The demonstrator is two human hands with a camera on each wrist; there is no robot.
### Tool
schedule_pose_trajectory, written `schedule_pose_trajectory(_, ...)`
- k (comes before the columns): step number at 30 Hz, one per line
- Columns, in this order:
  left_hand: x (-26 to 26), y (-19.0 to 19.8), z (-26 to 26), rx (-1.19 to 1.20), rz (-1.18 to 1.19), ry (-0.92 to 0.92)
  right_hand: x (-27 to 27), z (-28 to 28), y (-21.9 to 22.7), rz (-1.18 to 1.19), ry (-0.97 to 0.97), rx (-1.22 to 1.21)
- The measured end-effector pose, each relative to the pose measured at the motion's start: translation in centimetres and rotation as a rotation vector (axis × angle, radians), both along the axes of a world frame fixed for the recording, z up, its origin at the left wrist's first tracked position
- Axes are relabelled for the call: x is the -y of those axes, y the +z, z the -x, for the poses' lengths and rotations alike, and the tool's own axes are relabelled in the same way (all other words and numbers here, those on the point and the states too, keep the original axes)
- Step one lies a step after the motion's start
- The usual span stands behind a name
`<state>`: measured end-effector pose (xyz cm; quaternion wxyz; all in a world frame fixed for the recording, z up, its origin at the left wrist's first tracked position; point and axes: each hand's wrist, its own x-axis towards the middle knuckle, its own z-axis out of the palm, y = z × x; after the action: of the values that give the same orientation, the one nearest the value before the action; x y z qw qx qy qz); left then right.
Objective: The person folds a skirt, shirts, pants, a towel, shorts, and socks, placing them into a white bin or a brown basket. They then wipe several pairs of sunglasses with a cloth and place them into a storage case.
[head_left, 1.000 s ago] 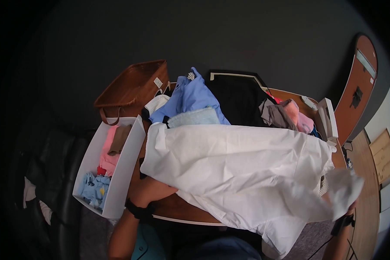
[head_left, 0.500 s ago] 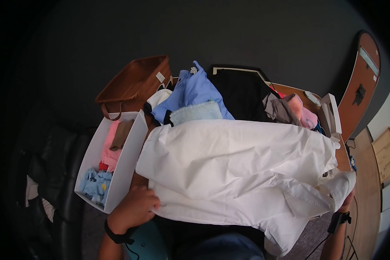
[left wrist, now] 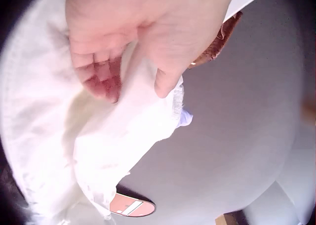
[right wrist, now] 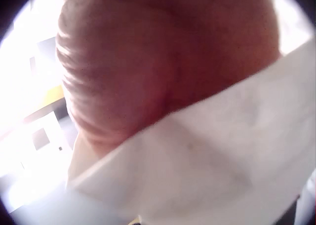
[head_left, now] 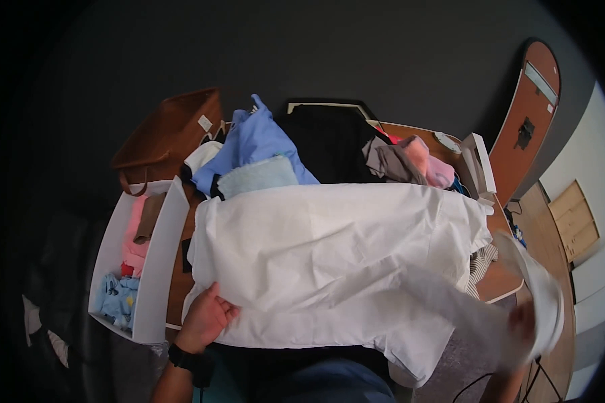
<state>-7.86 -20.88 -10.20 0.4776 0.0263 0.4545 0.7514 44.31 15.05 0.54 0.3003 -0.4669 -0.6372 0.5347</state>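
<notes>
A large white garment (head_left: 329, 248) lies spread across the table, wrinkled, its lower edge hanging over the front. My left hand (head_left: 208, 318) is at the garment's near left corner, palm partly turned up. In the left wrist view, the left hand (left wrist: 143, 32) has its thumb apart from loosely bent fingers (left wrist: 101, 77), with white cloth behind them. On the right, my right hand (head_left: 521, 322) holds up a narrow end of the garment, blurred by motion. White cloth covers the fingertips of the right hand (right wrist: 163, 62) in the right wrist view.
A white bin (head_left: 156, 269) with folded clothes stands at the left, beside a brown basket (head_left: 171, 127). Behind the garment lie a blue garment (head_left: 255, 144), a black cloth (head_left: 329, 144) and pink and grey clothes (head_left: 410, 161). A striped cloth (head_left: 480, 265) shows at the right.
My left hand has come up from the garment's near left corner, its palm now turned up. My right hand has swung the garment's right end outward. The head view has shifted right.
</notes>
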Motion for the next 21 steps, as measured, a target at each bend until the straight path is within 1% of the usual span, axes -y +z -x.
schedule_pose_trajectory(1,-0.5,0.0,-0.4,0.05,-0.106,0.12,0.7,0.3,0.6,0.012,-0.09,0.213)
schedule_pose_trajectory(2,-0.9,0.8,-0.7,0.063,-0.178,0.096,1.4,0.7,1.1,0.046,-0.166,0.422)
schedule_pose_trajectory(4,-0.7,0.5,-0.4,0.088,-0.209,0.093,1.1,9.6,3.1,0.119,0.941,0.194)
schedule_pose_trajectory(5,-0.6,0.3,0.0,0.105,-0.237,0.096,0.2,9.7,2.2,0.07,1.015,0.396)
schedule_pose_trajectory(6,-0.4,0.3,0.1,0.046,-0.208,0.129,-0.7,9.7,1.2,0.006,1.108,0.603)
schedule_pose_trajectory(7,-0.3,0.5,0.0,0.022,-0.244,0.139,-1.6,9.8,0.3,-0.061,1.216,0.796)
schedule_pose_trajectory(8,-0.1,0.7,-0.2,0.018,-0.249,0.165,-1.8,10.2,0.3,0.103,0.865,0.881)
schedule_pose_trajectory(9,0.1,0.9,-0.3,0.011,-0.256,0.187,-3.1,9.8,-1.0,0.051,0.694,0.718)
schedule_pose_trajectory(10,0.2,0.9,-0.4,-0.003,-0.272,0.202,-4.9,10.4,-1.8,0.003,0.657,0.351)
schedule_pose_trajectory(11,0.4,0.7,-0.4,-0.019,-0.294,0.216,-6.0,11.5,-1.8,-0.036,0.535,0.261)
schedule_pose_trajectory(12,1.0,0.3,-0.2,0.03,-0.282,0.249,-7.3,12.4,-2.7,-0.189,0.365,0.215)
schedule_pose_trajectory(13,1.4,0.3,-0.3,0.035,-0.315,0.26,-8.9,13.5,-3.0,-0.189,0.263,0.189)
schedule_pose_trajectory(14,1.5,0.1,-0.2,0.001,-0.32,0.289,-10.2,14.6,-3.7,-0.214,0.186,0.112)
schedule_pose_trajectory(15,1.8,0.0,-0.2,-0.034,-0.321,0.322,-11.5,15.6,-3.6,-0.304,0.132,0.208)
schedule_pose_trajectory(17,2.6,0.0,-0.1,-0.01,-0.298,0.334,-13.3,17.2,-3.1,-0.131,0.085,0.158)
schedule_pose_trajectory(18,3.2,-0.1,-0.1,0.018,-0.269,0.351,-13.6,17.7,-2.8,-0.129,0.086,0.157)
schedule_pose_trajectory(20,4.4,-0.4,-0.1,0.037,-0.263,0.355,-13.9,18.3,-2.3,0.188,0.114,-0.116)
schedule_pose_trajectory(21,4.7,-0.6,0.0,0.058,-0.261,0.357,-14.4,18.2,-2.4,0.189,0.114,-0.116)
